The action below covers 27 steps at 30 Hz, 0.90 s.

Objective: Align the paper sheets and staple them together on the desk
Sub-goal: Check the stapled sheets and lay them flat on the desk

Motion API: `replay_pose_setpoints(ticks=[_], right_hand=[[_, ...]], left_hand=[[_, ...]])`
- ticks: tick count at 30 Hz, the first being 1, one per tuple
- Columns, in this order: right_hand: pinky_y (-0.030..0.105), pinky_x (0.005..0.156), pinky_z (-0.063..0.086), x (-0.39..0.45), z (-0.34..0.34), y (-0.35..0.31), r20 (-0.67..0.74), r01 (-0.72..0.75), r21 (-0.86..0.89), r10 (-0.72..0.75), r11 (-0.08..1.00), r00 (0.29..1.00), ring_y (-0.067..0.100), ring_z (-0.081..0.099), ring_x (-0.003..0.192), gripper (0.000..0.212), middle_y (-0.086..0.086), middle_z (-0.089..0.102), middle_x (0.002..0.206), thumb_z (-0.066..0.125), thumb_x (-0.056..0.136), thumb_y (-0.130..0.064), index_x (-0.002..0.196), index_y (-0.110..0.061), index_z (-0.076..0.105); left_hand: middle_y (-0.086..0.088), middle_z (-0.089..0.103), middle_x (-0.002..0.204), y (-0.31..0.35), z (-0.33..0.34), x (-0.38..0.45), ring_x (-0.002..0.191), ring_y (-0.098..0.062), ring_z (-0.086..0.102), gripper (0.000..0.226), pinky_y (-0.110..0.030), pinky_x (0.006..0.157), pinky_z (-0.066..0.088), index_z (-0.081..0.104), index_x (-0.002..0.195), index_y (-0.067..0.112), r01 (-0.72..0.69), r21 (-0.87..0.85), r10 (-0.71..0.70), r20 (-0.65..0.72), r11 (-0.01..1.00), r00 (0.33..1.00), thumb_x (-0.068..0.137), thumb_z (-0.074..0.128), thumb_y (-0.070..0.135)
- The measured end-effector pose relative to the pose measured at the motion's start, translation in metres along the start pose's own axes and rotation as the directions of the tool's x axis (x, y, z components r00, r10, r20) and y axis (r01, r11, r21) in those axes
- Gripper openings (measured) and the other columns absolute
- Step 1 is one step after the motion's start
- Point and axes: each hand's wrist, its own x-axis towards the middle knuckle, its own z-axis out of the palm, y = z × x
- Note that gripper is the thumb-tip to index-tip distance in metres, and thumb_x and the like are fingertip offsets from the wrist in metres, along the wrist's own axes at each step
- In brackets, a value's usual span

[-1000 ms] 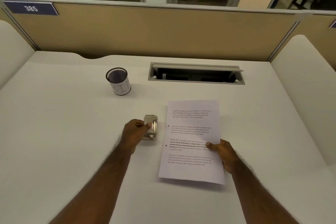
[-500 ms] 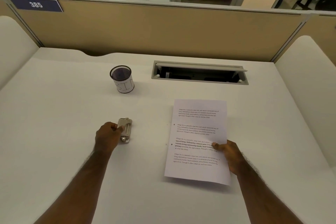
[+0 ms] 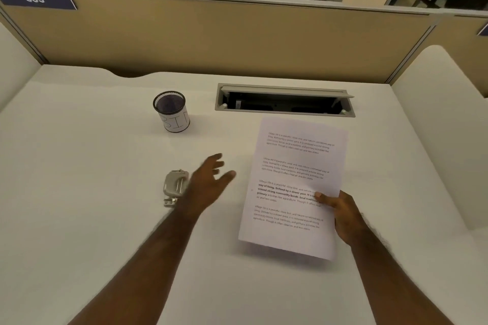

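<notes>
The printed paper sheets [image 3: 295, 174] are lifted slightly off the white desk [image 3: 79, 192], casting a shadow at their near edge. My right hand [image 3: 340, 211] pinches their right edge, thumb on top. A small silver stapler [image 3: 174, 186] lies on the desk to the left of the sheets. My left hand [image 3: 208, 182] hovers just right of the stapler with fingers spread, holding nothing, between the stapler and the sheets.
A black mesh pen cup [image 3: 171, 111] with a white label stands at the back left. An open cable tray slot [image 3: 285, 100] is set into the desk behind the sheets. Tan partition walls [image 3: 211, 39] enclose the desk; white side panels flank it.
My left hand slid the stapler leftward away from the sheets, let go of it, and now reaches right toward the paper. My right hand has raised the sheets a little.
</notes>
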Motion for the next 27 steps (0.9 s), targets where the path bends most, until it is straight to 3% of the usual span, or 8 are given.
replay_pose_setpoints(ticks=[2, 3, 8, 13, 15, 18, 22, 27], right_hand=[[0.049, 0.089, 0.056, -0.009, -0.005, -0.020, 0.010, 0.082, -0.020, -0.082, 0.996, 0.997, 0.032, 0.070, 0.101, 0.031, 0.012, 0.073, 0.115, 0.065, 0.084, -0.005, 0.113, -0.017, 0.067], [0.044, 0.086, 0.057, -0.013, -0.008, -0.031, 0.013, 0.127, -0.040, -0.126, 0.991, 0.992, 0.028, 0.072, 0.099, 0.028, 0.008, 0.075, 0.111, 0.067, 0.083, -0.008, 0.109, -0.019, 0.069], [0.031, 0.080, 0.061, -0.029, -0.024, -0.077, 0.019, 0.305, -0.143, -0.305, 0.942, 0.952, 0.023, 0.073, 0.095, 0.023, -0.001, 0.078, 0.101, 0.073, 0.075, -0.025, 0.098, -0.021, 0.074], [0.030, 0.081, 0.059, -0.021, -0.036, -0.082, 0.012, 0.348, -0.199, -0.353, 0.916, 0.936, 0.016, 0.072, 0.096, 0.019, -0.006, 0.077, 0.099, 0.076, 0.081, -0.021, 0.094, -0.034, 0.074], [0.027, 0.083, 0.059, -0.013, -0.036, -0.068, -0.011, 0.309, -0.206, -0.318, 0.929, 0.948, 0.018, 0.071, 0.099, 0.019, -0.004, 0.076, 0.099, 0.076, 0.081, -0.015, 0.094, -0.030, 0.071], [0.040, 0.092, 0.056, -0.005, -0.035, -0.050, -0.024, 0.253, -0.240, -0.266, 0.937, 0.964, 0.023, 0.069, 0.100, 0.023, 0.004, 0.074, 0.105, 0.075, 0.082, -0.013, 0.102, -0.022, 0.069], [0.028, 0.079, 0.060, 0.004, -0.037, -0.049, 0.007, 0.264, -0.265, -0.272, 0.928, 0.962, 0.016, 0.071, 0.093, 0.018, -0.008, 0.075, 0.098, 0.075, 0.082, -0.023, 0.093, -0.036, 0.070], [0.040, 0.088, 0.058, 0.010, -0.038, -0.056, 0.021, 0.235, -0.298, -0.239, 0.925, 0.971, 0.023, 0.069, 0.097, 0.029, 0.008, 0.073, 0.107, 0.073, 0.084, -0.022, 0.112, -0.014, 0.069]], left_hand=[[0.004, 0.063, 0.125, 0.023, 0.019, 0.000, 0.110, -0.014, 0.063, 0.068, -0.030, 0.095, 0.050, 0.041, 0.142, 0.024, 0.088, -0.158, -0.042, 0.273, 0.984, 0.961, 0.083, 0.073, 0.034], [0.002, 0.066, 0.125, 0.033, 0.026, 0.000, 0.109, -0.015, 0.065, 0.064, -0.035, 0.095, 0.053, 0.045, 0.140, 0.023, 0.076, -0.214, -0.003, 0.320, 0.974, 0.947, 0.083, 0.073, 0.033], [0.004, 0.077, 0.106, 0.080, 0.043, 0.004, 0.097, -0.019, 0.073, 0.020, -0.033, 0.082, 0.060, 0.073, 0.106, 0.026, -0.117, -0.467, 0.247, 0.227, 0.876, 0.942, 0.087, 0.069, 0.025], [0.017, 0.076, 0.103, 0.093, 0.054, 0.003, 0.095, -0.011, 0.073, 0.020, -0.024, 0.081, 0.059, 0.073, 0.099, 0.045, -0.281, -0.368, 0.352, 0.141, 0.886, 0.925, 0.087, 0.067, 0.029], [0.014, 0.076, 0.103, 0.080, 0.063, 0.002, 0.096, -0.010, 0.072, 0.021, -0.029, 0.087, 0.059, 0.073, 0.105, 0.036, -0.255, -0.285, 0.304, 0.141, 0.924, 0.942, 0.089, 0.067, 0.024], [0.007, 0.075, 0.106, 0.063, 0.071, 0.000, 0.098, -0.010, 0.071, 0.023, -0.034, 0.093, 0.056, 0.072, 0.112, 0.018, -0.211, -0.179, 0.236, 0.132, 0.961, 0.963, 0.090, 0.066, 0.017], [0.026, 0.074, 0.091, 0.062, 0.070, 0.003, 0.090, -0.001, 0.071, 0.023, -0.017, 0.081, 0.057, 0.074, 0.102, 0.033, -0.159, -0.158, 0.172, 0.074, 0.975, 0.982, 0.089, 0.067, 0.015], [0.005, 0.075, 0.101, 0.068, 0.077, 0.009, 0.092, -0.016, 0.072, 0.020, -0.038, 0.089, 0.058, 0.073, 0.109, 0.018, -0.072, -0.120, 0.082, 0.086, 0.990, 0.993, 0.090, 0.066, 0.016]])
